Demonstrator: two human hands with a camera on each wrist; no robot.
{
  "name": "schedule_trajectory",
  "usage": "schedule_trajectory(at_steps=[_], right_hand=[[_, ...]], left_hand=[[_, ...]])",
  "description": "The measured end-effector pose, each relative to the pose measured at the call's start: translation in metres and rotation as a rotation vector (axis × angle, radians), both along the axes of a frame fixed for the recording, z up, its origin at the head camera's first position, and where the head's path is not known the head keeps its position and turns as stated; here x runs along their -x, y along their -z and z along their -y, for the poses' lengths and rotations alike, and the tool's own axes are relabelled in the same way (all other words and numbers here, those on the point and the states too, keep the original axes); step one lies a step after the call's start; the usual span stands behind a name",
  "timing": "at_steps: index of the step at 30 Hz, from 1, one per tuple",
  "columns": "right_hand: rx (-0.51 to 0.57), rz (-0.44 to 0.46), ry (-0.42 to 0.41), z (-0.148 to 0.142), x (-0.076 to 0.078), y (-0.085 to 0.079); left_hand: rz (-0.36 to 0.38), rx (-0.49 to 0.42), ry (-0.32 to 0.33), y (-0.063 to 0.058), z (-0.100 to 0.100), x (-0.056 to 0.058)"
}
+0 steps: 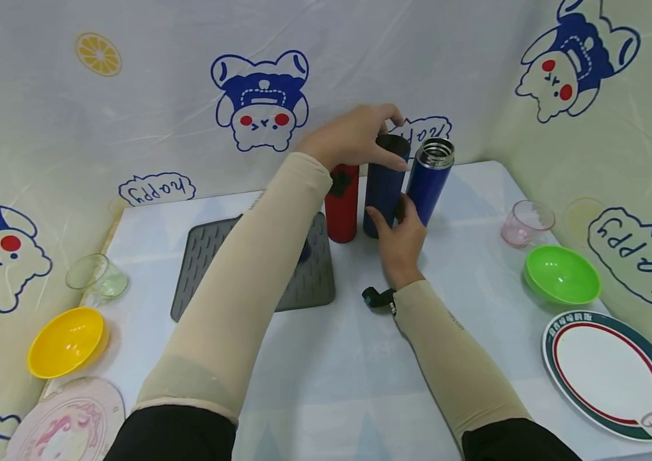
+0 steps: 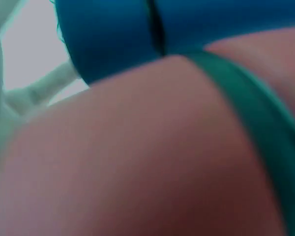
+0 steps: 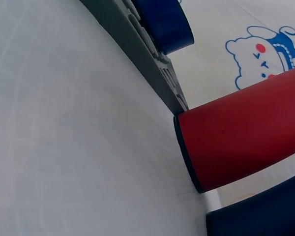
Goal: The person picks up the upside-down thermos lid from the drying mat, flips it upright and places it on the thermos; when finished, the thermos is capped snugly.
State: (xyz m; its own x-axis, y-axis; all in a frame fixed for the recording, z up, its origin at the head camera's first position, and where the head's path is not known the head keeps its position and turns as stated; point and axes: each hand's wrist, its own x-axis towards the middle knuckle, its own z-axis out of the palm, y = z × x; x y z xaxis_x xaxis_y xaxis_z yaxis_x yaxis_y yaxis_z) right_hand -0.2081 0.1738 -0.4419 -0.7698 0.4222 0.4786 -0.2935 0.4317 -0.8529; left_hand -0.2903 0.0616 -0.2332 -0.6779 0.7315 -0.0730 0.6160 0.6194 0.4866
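A dark blue bottle (image 1: 383, 195) stands on the white table. Around its top is my left hand (image 1: 355, 134), thumb in front and fingers bent over the far side. Lower down, my right hand (image 1: 403, 246) grips the same bottle, its thumb on the near side. To the right, a brighter blue bottle (image 1: 432, 182) leans slightly, its steel mouth uncovered. A red bottle (image 1: 342, 208) stands left of the dark one, its top hidden by my left wrist. The left wrist view is blurred, showing a blue cylinder (image 2: 108, 37) beside the hand.
A grey ridged mat (image 1: 309, 285) lies under my left forearm, with a blue round piece (image 3: 167, 24) on it. Left are a greenish glass (image 1: 101, 278), yellow bowl (image 1: 69, 342) and pink plate (image 1: 72, 426). Right are a pink glass (image 1: 524, 224), green bowl (image 1: 562, 275) and white plate (image 1: 608, 371).
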Motion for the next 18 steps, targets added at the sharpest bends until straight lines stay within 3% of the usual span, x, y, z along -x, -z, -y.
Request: schedule_trajectory(at_steps=[5, 10, 15, 18], right_hand=[[-0.009, -0.005, 0.004, -0.0011, 0.0019, 0.0013], [-0.011, -0.001, 0.018, -0.0009, 0.0026, 0.0004], [-0.012, 0.018, 0.01, -0.0008, 0.0018, -0.0006], [-0.002, 0.031, 0.006, -0.001, 0.0004, -0.0009]], left_hand=[[0.008, -0.053, 0.036, 0.0001, 0.0012, 0.003], [-0.079, -0.001, -0.018, -0.0027, 0.0013, 0.0014], [-0.052, -0.051, 0.025, -0.003, 0.0033, 0.0011], [-0.066, -0.014, 0.005, -0.0033, 0.0025, -0.0008]])
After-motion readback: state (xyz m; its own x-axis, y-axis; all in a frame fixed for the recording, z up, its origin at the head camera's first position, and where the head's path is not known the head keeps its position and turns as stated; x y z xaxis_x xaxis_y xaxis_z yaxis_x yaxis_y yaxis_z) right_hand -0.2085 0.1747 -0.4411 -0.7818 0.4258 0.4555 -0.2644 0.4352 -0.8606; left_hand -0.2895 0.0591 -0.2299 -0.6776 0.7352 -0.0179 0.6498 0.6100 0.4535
